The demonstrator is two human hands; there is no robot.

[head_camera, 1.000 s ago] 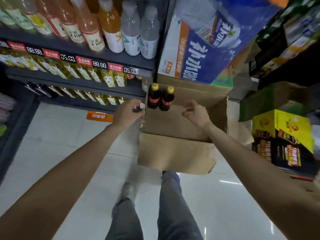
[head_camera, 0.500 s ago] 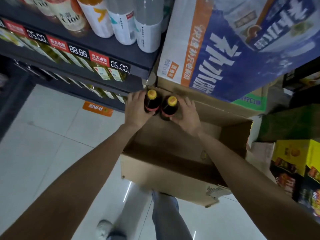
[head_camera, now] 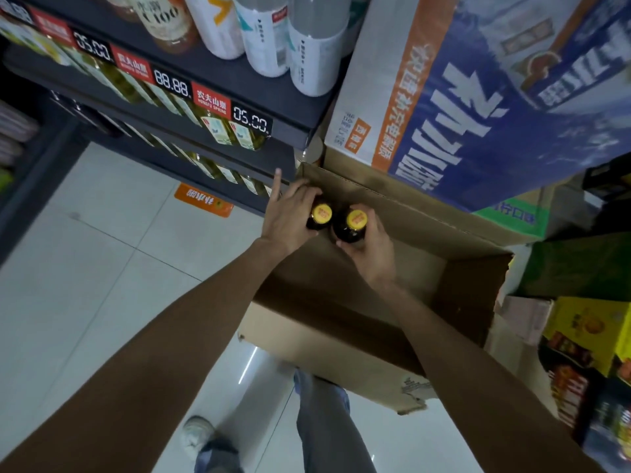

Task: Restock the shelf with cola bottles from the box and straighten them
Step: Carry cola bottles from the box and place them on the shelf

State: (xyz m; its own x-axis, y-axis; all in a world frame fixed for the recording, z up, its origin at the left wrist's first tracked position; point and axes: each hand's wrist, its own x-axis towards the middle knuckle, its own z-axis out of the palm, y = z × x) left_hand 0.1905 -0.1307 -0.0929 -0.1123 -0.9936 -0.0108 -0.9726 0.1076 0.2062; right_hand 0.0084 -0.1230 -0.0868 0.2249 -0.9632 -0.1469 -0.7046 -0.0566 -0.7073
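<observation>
One open brown corrugated cardboard box (head_camera: 341, 339) sits on the glossy tiled floor (head_camera: 102, 285). At its far left corner stand two dark round cola bottles with yellow caps: the left hand (head_camera: 288, 218) grips the left bottle (head_camera: 319, 218), index finger raised; the right hand (head_camera: 370, 245) grips the right bottle (head_camera: 351, 227). Beyond, dark metal shelves (head_camera: 239, 80) carry smooth plastic bottles.

2 upright yellow-capped cola bottles (head_camera: 348, 227), boxed (head_camera: 471, 295).

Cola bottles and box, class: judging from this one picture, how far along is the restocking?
Done: the cardboard box looks nearly emptied. In hand: the left hand and right hand each grip a yellow-capped cola bottle in its far corner. Left: shelving and straightening both.
</observation>
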